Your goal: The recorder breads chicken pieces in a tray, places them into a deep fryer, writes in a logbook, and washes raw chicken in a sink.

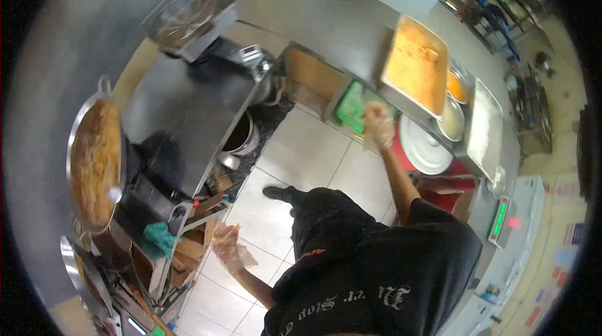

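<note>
My left hand (228, 247), in a clear plastic glove, hangs beside the stove side at lower left. Something orange shows at its fingers, too blurred to tell whether it is food held or coating on the glove. My right hand (377, 125), gloved the same way, has bent fingers and hovers before a green container (349, 106); its grip is blurred. Nearest the right hand on the counter is a deep metal tray (416, 70) of orange-coloured crumbs or coating. To the left, a large wok (96, 162) is filled with brown, bubbling-looking contents.
Metal bowls of orange liquid (455, 85) and pale liquid (450, 119) stand by a tray of white powder (485, 124). A white lid (424, 144) lies below the counter edge. A teal cloth (161, 239) hangs near the burner. A pot (249, 136) stands under the steel table.
</note>
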Motion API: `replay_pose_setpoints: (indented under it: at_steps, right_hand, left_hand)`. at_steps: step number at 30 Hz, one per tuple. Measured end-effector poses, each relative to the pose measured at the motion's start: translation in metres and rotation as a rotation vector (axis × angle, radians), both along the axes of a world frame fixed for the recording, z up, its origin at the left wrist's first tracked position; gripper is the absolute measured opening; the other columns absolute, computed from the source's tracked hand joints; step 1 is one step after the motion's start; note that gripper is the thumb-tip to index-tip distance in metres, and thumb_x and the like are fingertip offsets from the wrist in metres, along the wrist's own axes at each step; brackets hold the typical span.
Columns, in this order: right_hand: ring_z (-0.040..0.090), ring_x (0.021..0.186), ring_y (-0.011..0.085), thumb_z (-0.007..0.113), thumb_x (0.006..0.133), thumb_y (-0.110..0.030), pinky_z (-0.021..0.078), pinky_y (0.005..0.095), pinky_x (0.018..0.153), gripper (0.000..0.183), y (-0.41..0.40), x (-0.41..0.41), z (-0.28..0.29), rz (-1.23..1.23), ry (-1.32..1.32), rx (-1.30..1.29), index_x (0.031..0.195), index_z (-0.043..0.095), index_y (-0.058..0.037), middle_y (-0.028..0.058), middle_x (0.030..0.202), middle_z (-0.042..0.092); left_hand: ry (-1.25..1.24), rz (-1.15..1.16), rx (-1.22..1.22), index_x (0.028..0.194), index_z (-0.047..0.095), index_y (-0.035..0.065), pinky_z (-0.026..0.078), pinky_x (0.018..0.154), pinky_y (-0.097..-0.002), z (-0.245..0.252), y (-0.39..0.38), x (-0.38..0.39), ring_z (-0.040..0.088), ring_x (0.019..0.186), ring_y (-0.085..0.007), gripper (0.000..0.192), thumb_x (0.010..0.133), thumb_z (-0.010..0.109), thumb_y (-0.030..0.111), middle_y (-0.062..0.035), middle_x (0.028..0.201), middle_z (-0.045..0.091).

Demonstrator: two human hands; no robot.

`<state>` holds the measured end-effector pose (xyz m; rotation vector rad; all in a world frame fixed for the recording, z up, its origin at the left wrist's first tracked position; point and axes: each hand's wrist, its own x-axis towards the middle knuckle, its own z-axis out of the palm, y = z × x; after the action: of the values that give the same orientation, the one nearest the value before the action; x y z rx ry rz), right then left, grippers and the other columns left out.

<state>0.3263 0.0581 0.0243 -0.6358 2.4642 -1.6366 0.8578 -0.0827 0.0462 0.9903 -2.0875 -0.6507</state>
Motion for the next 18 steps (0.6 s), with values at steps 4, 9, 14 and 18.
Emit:
replay_pose_setpoints:
  at_steps: [4, 9, 14, 18]
  right_hand:
    - [0.059, 0.066, 0.0134, 0.059, 0.082, -0.026, 0.0465, 0.0285, 0.06, 0.025, 0.056, -0.114, 0.059, -0.344, 0.082, -0.074, 0.091, 0.06, -0.0031, 0.0074, 0.072, 0.064]
    - [0.06, 0.068, 0.0192, 0.06, 0.078, -0.026, 0.0475, 0.0315, 0.057, 0.024, 0.096, -0.273, 0.009, -0.383, -0.034, 0.216, 0.088, 0.058, -0.0038, 0.0094, 0.072, 0.062]
    - [0.059, 0.085, 0.0291, 0.054, 0.079, -0.022, 0.049, 0.0364, 0.075, 0.014, 0.086, -0.407, -0.024, -0.359, 0.528, 0.916, 0.083, 0.054, -0.0084, 0.0134, 0.085, 0.06]
    - [0.056, 0.104, 0.0261, 0.054, 0.08, -0.013, 0.051, 0.0421, 0.073, 0.021, 0.088, -0.511, -0.042, -0.532, 0.555, 0.843, 0.101, 0.057, -0.0084, 0.0197, 0.11, 0.056]
  left_hand:
    - [0.25, -0.107, 0.695, 0.104, 0.053, -0.0034, 0.052, 0.07, -0.0218, 0.02, 0.013, -0.13, 0.058, 0.081, -0.0124, 0.033, 0.076, 0.07, 0.003, -0.0079, 0.089, 0.06]
    - [0.152, -0.304, 0.838, 0.108, 0.05, -0.0029, 0.052, 0.071, -0.0221, 0.074, 0.004, -0.306, 0.058, 0.081, -0.0123, 0.04, 0.074, 0.071, -0.001, -0.0086, 0.093, 0.059]
    - [0.134, -0.592, 0.801, 0.104, 0.056, 0.0004, 0.052, 0.073, -0.0244, 0.111, 0.029, -0.53, 0.06, 0.083, -0.014, 0.037, 0.072, 0.072, 0.001, -0.0066, 0.089, 0.061]
    - [-0.398, -0.912, 0.571, 0.114, 0.052, 0.0013, 0.05, 0.079, -0.0332, 0.08, 0.064, -0.732, 0.06, 0.092, -0.0257, 0.049, 0.071, 0.07, 0.016, -0.0131, 0.109, 0.057]
